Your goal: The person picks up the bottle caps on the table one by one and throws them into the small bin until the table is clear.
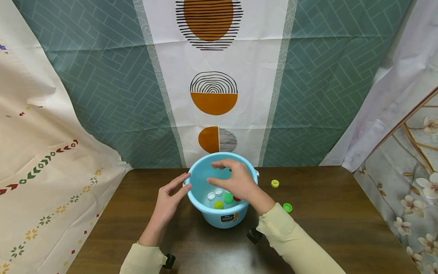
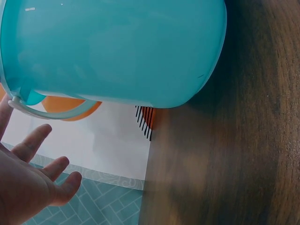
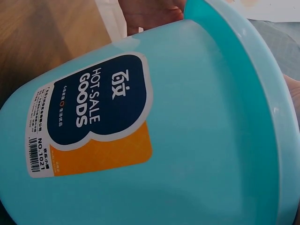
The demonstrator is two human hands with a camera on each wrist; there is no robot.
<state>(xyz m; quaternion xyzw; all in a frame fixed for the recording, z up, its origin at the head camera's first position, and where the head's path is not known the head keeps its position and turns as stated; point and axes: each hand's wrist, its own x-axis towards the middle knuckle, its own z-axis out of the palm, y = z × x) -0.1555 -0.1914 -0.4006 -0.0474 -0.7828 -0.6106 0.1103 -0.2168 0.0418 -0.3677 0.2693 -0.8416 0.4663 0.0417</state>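
Observation:
A light blue bucket [image 1: 211, 217] stands upright on the table, with a dark label on its front. Inside lie two clear bottle caps [image 1: 211, 196], a green cap [image 1: 228, 198], a yellow-green cap [image 1: 218, 205] and a partly hidden red cap [image 1: 236, 198]. My left hand [image 1: 168, 198] is at the bucket's left rim, fingertips touching or very near it; the left wrist view shows its fingers [image 2: 32, 143] spread beside the white handle [image 2: 61, 113]. Over the bucket's mouth, my right hand [image 1: 237, 179] has thumb and fingers apart, with nothing visible between them.
Right of the bucket, a yellow cap [image 1: 275, 183] and a green cap [image 1: 287, 207] lie on the brown wooden table [image 1: 325, 213]. Patterned cloth [image 1: 113, 95] hangs behind the table's far edge, and more cloth hangs at both sides.

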